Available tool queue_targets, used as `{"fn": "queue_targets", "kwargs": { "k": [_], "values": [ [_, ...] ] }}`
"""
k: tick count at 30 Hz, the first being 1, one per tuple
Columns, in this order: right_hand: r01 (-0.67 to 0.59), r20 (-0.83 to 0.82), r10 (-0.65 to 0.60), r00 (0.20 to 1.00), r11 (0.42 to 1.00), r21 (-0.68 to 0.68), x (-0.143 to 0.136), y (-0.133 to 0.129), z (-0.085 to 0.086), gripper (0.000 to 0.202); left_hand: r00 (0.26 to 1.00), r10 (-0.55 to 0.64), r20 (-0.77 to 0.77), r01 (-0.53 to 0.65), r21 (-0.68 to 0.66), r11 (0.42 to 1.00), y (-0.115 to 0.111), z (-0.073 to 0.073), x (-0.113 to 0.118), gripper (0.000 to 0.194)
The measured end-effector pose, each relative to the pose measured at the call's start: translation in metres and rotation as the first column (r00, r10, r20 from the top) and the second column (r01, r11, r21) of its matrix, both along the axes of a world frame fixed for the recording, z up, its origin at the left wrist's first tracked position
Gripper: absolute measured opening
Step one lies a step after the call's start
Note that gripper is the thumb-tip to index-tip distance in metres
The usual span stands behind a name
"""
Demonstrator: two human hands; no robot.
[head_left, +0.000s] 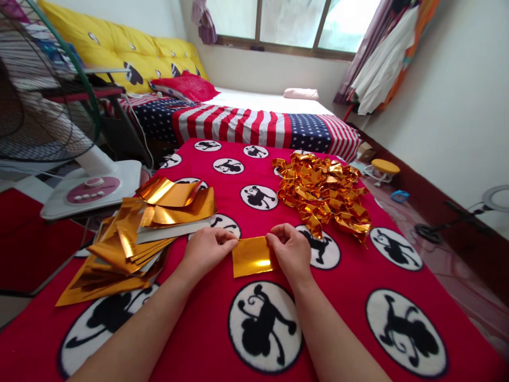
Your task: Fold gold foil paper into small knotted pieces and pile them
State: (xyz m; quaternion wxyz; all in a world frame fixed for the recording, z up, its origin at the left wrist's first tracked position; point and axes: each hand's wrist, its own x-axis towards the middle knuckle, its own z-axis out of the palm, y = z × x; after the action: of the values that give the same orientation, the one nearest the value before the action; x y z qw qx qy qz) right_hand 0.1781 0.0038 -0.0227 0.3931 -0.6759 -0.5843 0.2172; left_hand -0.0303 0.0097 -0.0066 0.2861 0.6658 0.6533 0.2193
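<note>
A small rectangle of gold foil paper (253, 258) is stretched between my two hands, just above or on the red cloth. My left hand (209, 248) pinches its upper left corner between thumb and forefinger. The upper right part sits in the pinch of my right hand (291, 249), whose fingers cover that corner. To the left lies a loose stack of flat gold foil sheets (131, 244), some showing pale backs. Beyond my right hand is a heap of folded, crumpled-looking gold foil pieces (322, 185).
The red cloth (207, 329) with monkey prints covers the table. At left stands a white fan (95, 185), its base close to the foil stack. A bed (246, 122) is behind the table. On the right floor are a yellow stool (385, 166) and a stand with a ring light (473, 212).
</note>
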Motion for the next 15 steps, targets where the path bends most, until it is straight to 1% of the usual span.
{"fn": "queue_targets", "kwargs": {
  "k": [3,5,7,10,12,15],
  "values": [
    [-0.006,0.124,0.004,0.992,1.0,0.015,0.001,0.002,0.004,0.012,0.988,0.029,-0.154,-0.026,0.017,1.0,-0.003,0.007,0.006,0.023],
    [-0.01,0.232,-0.001,0.973,0.999,0.044,0.001,0.004,0.007,0.01,0.973,0.045,-0.226,-0.041,0.022,0.999,-0.003,0.01,0.011,0.02],
    [-0.018,0.334,-0.002,0.943,0.998,0.057,0.0,0.006,0.008,0.009,0.961,0.057,-0.269,-0.055,0.017,0.998,-0.003,0.012,0.014,0.019],
    [-0.042,0.455,0.019,0.891,0.998,0.042,-0.002,0.007,0.012,0.011,0.95,0.062,-0.306,-0.063,0.007,0.998,0.0,0.014,0.017,0.019],
    [-0.095,0.507,0.047,0.861,0.993,0.07,-0.005,0.003,0.016,0.015,0.945,0.063,-0.321,-0.065,0.005,0.998,0.001,0.014,0.017,0.019],
    [-0.239,0.532,0.128,0.837,0.96,0.145,-0.015,-0.015,0.024,0.025,0.945,0.059,-0.323,-0.061,0.003,0.998,0.001,0.014,0.017,0.02]
  ]
}}
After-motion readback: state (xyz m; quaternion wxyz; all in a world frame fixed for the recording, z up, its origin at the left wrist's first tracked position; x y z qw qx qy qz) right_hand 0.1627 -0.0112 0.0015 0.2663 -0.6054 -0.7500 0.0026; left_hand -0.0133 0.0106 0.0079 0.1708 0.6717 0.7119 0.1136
